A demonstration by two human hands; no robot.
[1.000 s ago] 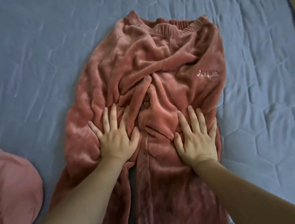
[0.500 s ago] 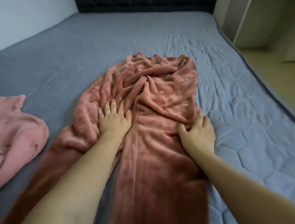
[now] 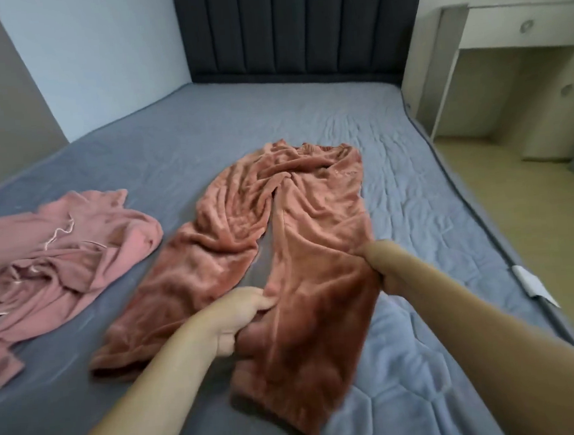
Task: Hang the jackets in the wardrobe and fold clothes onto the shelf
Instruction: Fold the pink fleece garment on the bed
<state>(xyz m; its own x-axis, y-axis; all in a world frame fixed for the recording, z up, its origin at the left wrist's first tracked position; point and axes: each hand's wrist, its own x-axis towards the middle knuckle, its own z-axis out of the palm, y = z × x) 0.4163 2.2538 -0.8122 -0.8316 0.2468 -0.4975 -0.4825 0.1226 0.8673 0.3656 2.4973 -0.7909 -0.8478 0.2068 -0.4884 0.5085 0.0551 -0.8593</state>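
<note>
We pinch the right leg of the trousers (image 3: 280, 231) with left hand (image 3: 238, 315) and right hand (image 3: 373, 257), probably to fold it over.

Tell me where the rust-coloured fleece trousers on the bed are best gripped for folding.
Grip the rust-coloured fleece trousers by the right leg's two side edges, coming from the foot end. That leg lies flat and straight, and left hand and right hand already pinch its edges there.
</note>
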